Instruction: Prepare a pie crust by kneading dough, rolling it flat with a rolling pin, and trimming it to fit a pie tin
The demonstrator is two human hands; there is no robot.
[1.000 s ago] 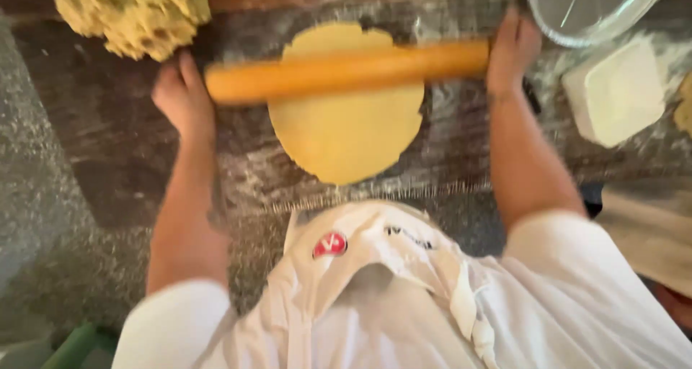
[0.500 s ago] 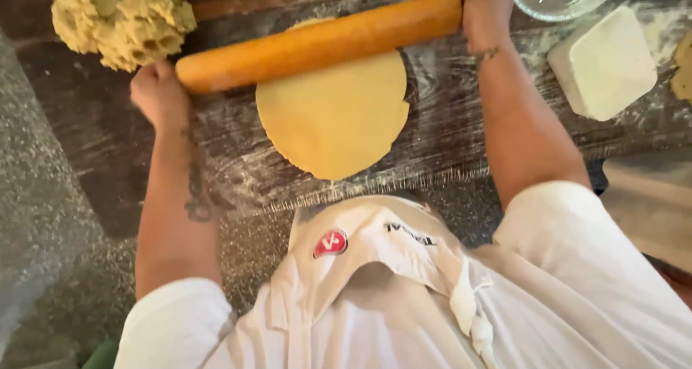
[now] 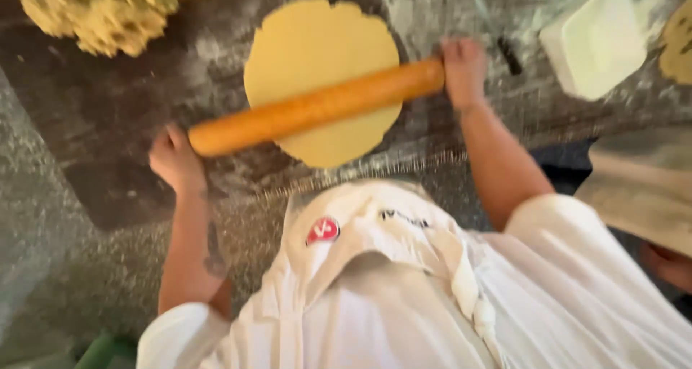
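Dark stone, dusted white with flour, makes up the bench [image 3: 108, 117]; its near edge gives way to a speckled grey floor at the lower left. A flat round of yellow dough [image 3: 317, 59] lies on the floured patch and serves as the landmark. Across the dough's near half rests a wooden pin [image 3: 317, 108], tilted so that its right end sits higher in the view than its left.

The left hand [image 3: 175, 160] is off the dough's near left edge, at the pin's left end. Its fingers are curled loosely and it touches the end of the pin rather than closing round it. The right hand [image 3: 465, 70] is just right of the dough, palm pressed down on the pin's right end, fingers lightly bent; how far they wrap cannot be told through the blur.

Far left of the dough, at the top corner, sits a crumbly lump [image 3: 97, 12] of the same yellow dough. Right of the dough, past the right hand, stands a pale square tub [image 3: 595, 41]. A white apron [image 3: 404, 290] fills the foreground below the dough.
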